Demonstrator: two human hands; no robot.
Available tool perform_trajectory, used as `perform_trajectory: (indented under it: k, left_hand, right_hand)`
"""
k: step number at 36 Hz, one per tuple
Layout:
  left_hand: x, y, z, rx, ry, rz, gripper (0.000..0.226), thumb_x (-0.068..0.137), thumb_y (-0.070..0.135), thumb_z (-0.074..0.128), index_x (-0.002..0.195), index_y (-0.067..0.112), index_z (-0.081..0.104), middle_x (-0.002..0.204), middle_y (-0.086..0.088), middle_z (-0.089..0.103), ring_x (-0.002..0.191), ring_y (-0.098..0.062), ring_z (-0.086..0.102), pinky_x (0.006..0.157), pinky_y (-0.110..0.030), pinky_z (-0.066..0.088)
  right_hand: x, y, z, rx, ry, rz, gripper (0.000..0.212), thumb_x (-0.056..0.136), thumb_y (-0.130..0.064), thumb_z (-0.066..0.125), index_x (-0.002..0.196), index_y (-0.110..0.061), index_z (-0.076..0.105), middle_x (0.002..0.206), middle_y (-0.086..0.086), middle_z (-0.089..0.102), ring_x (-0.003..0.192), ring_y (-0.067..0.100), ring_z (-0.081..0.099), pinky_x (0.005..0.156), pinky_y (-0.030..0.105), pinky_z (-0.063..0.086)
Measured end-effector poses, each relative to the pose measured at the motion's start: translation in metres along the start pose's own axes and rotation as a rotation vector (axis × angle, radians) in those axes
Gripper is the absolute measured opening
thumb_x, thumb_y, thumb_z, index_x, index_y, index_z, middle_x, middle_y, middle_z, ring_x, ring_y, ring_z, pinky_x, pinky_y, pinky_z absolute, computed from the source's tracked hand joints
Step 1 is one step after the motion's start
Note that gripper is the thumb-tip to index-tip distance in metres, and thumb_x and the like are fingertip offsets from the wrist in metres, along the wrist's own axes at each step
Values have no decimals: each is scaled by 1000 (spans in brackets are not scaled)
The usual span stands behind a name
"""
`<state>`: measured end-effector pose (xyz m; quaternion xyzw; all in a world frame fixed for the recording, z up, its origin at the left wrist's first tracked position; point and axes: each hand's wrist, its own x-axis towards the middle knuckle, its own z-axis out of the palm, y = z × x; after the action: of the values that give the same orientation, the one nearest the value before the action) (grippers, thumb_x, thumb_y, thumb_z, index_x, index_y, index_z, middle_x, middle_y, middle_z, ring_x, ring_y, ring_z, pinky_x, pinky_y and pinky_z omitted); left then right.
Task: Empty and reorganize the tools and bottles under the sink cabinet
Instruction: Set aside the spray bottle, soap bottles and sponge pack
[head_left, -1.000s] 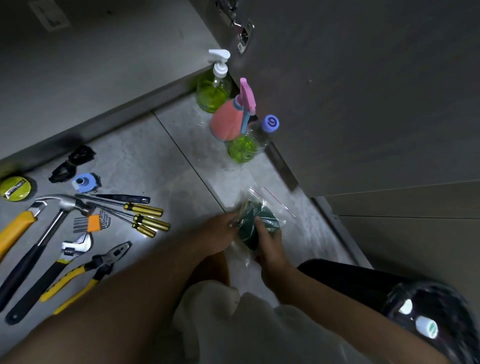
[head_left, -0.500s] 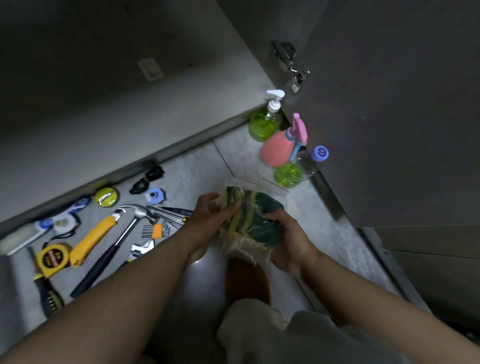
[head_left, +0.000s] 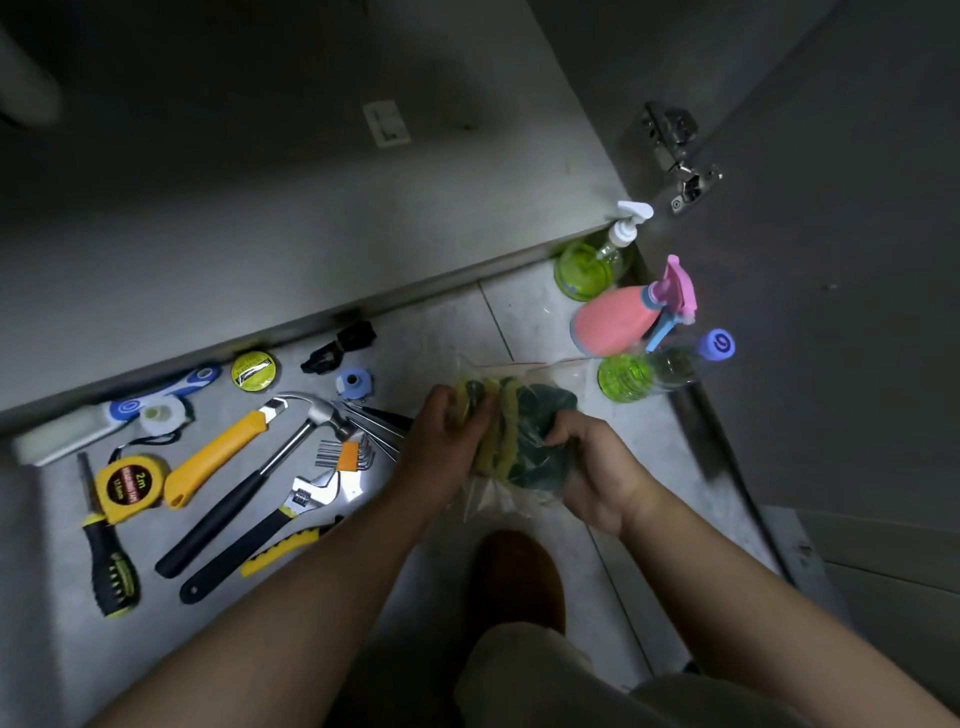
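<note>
A clear plastic bag of green-and-yellow scouring sponges (head_left: 519, 436) is held up above the tiled floor between both hands. My left hand (head_left: 441, 441) grips its left side and my right hand (head_left: 592, 467) grips its right side. Three bottles stand by the open cabinet door: a green pump bottle (head_left: 589, 265), a pink spray bottle (head_left: 618, 327) and a green bottle with a blue cap (head_left: 654, 371). Tools lie on the floor to the left, among them a hammer (head_left: 249, 483), an adjustable wrench (head_left: 280, 525), a hex key set (head_left: 348, 454) and a yellow tape measure (head_left: 127, 486).
The open cabinet door (head_left: 831, 260) with its hinge (head_left: 680, 166) stands on the right. The dark cabinet floor (head_left: 260, 182) lies behind the tools. A yellow knife (head_left: 218, 457), a round green tin (head_left: 253, 370), a dark brush (head_left: 111, 571) and my knee (head_left: 519, 577) are also in view.
Both hands have lifted the sponge bag off the floor and hold it higher. The view has swung left and up, bringing more tools and the cabinet floor into sight.
</note>
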<state>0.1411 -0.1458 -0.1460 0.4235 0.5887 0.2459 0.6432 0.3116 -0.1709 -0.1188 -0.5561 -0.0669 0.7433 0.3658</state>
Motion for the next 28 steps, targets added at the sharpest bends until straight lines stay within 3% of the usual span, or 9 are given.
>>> perform_trajectory:
  k: [2, 4, 6, 8, 11, 16, 21, 25, 28]
  left_hand:
    - [1, 1, -1, 104, 22, 21, 27, 97, 47, 59, 105, 21, 58, 93, 0, 63, 83, -12, 62, 56, -21, 42]
    - [3, 1, -1, 150, 11, 10, 25, 100, 42, 57, 113, 21, 61, 102, -2, 66, 91, -15, 63, 65, -27, 46]
    - [2, 3, -1, 51, -46, -39, 26, 100, 40, 55, 119, 25, 62, 110, -2, 69, 99, -19, 66, 83, -39, 55]
    - [-1, 9, 0, -161, -87, -110, 39, 90, 45, 55, 123, 27, 62, 112, -3, 71, 104, -25, 69, 93, -47, 56]
    - [-1, 10, 3, -357, -148, -147, 64, 74, 62, 60, 129, 29, 56, 122, -1, 69, 110, -21, 69, 95, -45, 55]
    - [2, 6, 5, -253, -132, -124, 96, 56, 70, 80, 137, 34, 43, 124, 9, 67, 108, -8, 69, 95, -37, 58]
    - [23, 10, 9, -451, 14, -199, 87, 62, 58, 86, 136, 31, 47, 126, 0, 68, 107, -21, 72, 91, -48, 59]
    - [44, 18, 26, -598, 114, -246, 87, 59, 50, 90, 132, 24, 51, 120, -6, 72, 102, -26, 74, 90, -54, 59]
    - [58, 25, 39, -665, 181, -255, 85, 60, 49, 90, 131, 22, 52, 119, -7, 72, 101, -27, 74, 91, -54, 58]
  right_hand:
    - [3, 1, 6, -25, -35, 4, 59, 64, -6, 48, 121, 1, 60, 111, 24, 63, 104, 38, 60, 101, 52, 49]
    - [6, 3, 10, -72, -24, 14, 52, 60, -6, 49, 111, 0, 61, 101, 21, 63, 95, 36, 62, 91, 48, 53]
    - [9, 4, 10, -146, 27, -4, 53, 57, -6, 49, 109, -2, 59, 94, 19, 63, 89, 33, 64, 84, 45, 55]
    - [12, 2, 10, -231, 69, -21, 63, 56, -8, 50, 119, 0, 56, 98, 20, 64, 94, 37, 64, 91, 52, 54]
    - [16, -2, 12, -398, 123, -60, 71, 57, -11, 51, 128, -6, 52, 111, 22, 68, 110, 43, 64, 99, 57, 52]
    - [17, -6, 14, -450, 44, -208, 58, 83, -10, 58, 139, -21, 51, 126, 10, 69, 120, 30, 64, 106, 52, 49]
    - [19, -2, 0, -254, 110, -257, 72, 86, -24, 74, 150, -29, 41, 126, 2, 70, 118, 23, 66, 100, 44, 51]
    - [22, 1, -4, -70, 287, -94, 71, 71, -54, 83, 133, -33, 58, 113, -4, 74, 106, 19, 72, 98, 52, 54]
    - [26, -1, -4, 256, 270, -11, 57, 73, -49, 82, 122, -25, 67, 114, 10, 69, 94, 25, 74, 84, 49, 60]
